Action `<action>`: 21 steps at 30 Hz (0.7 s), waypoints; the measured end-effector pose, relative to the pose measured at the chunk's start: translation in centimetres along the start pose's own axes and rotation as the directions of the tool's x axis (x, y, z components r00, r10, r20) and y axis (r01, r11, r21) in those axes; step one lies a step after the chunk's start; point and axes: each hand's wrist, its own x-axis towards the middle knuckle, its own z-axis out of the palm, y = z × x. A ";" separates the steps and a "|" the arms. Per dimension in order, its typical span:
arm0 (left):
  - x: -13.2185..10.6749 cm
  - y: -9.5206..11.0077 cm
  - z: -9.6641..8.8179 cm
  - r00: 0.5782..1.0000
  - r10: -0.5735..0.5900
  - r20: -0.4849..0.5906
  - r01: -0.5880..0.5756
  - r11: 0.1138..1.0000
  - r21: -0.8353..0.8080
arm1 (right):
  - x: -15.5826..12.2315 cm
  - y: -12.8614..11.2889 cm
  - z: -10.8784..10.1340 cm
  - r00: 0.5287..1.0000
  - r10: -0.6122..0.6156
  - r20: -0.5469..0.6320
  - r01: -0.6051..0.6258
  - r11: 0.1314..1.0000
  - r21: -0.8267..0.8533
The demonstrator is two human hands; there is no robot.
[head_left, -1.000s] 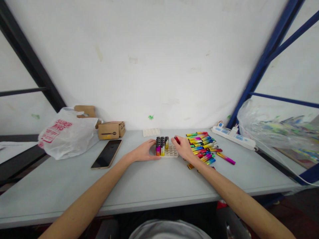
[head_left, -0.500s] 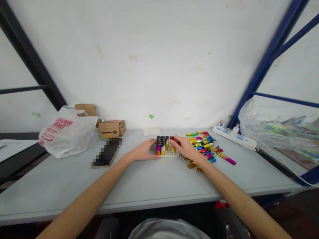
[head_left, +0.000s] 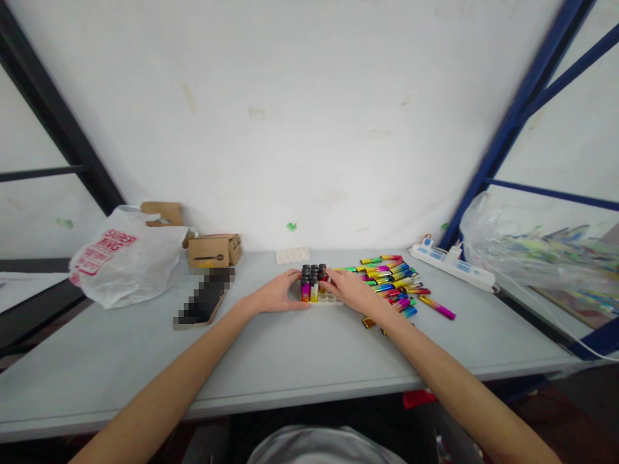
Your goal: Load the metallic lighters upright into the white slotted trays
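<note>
A pale tray (head_left: 333, 301) with round holes lies in front of me on the grey table. Upright lighters (head_left: 305, 291) with black tops and shiny coloured bodies fill its left part. My left hand (head_left: 276, 293) grips the tray's left end, thumb along the front and fingers behind. Over the middle of the tray, the fingers of my right hand (head_left: 352, 289) are closed on a reddish lighter (head_left: 324, 281) beside the standing ones. That hand hides part of the tray's right side. Just right of it spreads a pile of metallic rainbow lighters (head_left: 394, 277), lying flat.
A second pale tray (head_left: 293, 256) lies by the wall. To the left are a phone (head_left: 207, 298), a cardboard box (head_left: 213, 251) and a white plastic bag (head_left: 130, 258). A power strip (head_left: 454, 267) and clear plastic wrapping (head_left: 522, 248) are at the right.
My right hand has shifted left over the tray, to the standing lighters. A yellow lighter seen by its fingers before is now out of sight. My left hand keeps its hold.
</note>
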 end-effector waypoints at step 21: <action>0.1 0.1 -0.1 0.999 -0.049 0.015 0.048 0.998 0.045 | -6.8 19.7 -5.5 0.664 0.728 -0.167 -0.747 0.649 -0.141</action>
